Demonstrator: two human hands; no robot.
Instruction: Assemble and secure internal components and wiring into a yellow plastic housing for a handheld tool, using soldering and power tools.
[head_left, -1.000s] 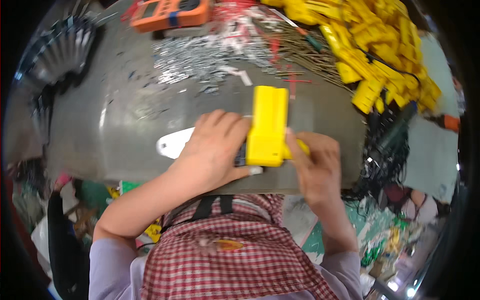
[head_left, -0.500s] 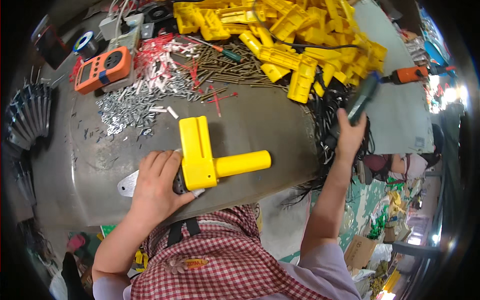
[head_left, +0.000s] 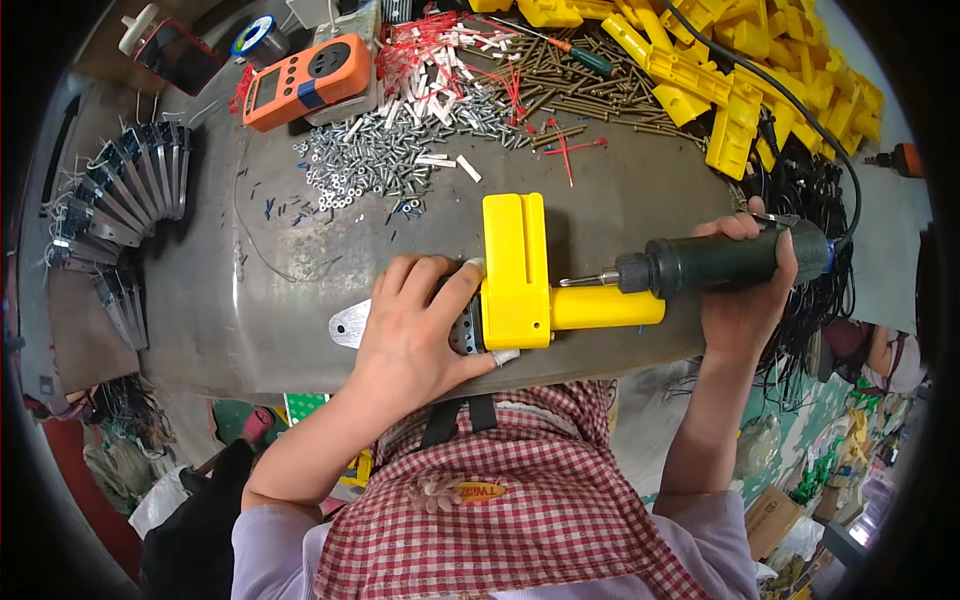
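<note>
A yellow plastic L-shaped housing [head_left: 525, 275] lies on the grey metal table [head_left: 250, 300] near its front edge. My left hand [head_left: 415, 325] presses on its left side, over a perforated metal plate [head_left: 350, 325] that sticks out to the left. My right hand [head_left: 745, 290] grips a dark green electric screwdriver [head_left: 720, 262], held level with its bit pointing left at the housing, just above the housing's horizontal arm.
Loose silver screws [head_left: 380, 155], brass screws [head_left: 590, 85] and red-and-white wires [head_left: 440, 55] are heaped mid-table. An orange meter [head_left: 305, 80] lies behind them. A pile of yellow housings [head_left: 740, 70] fills the back right. Metal brackets [head_left: 120, 215] sit left. Black cables [head_left: 810, 190] hang right.
My right hand reached out to the right, took the electric screwdriver and has brought it back to the housing. My left hand stays on the housing, which now lies with its arm pointing right.
</note>
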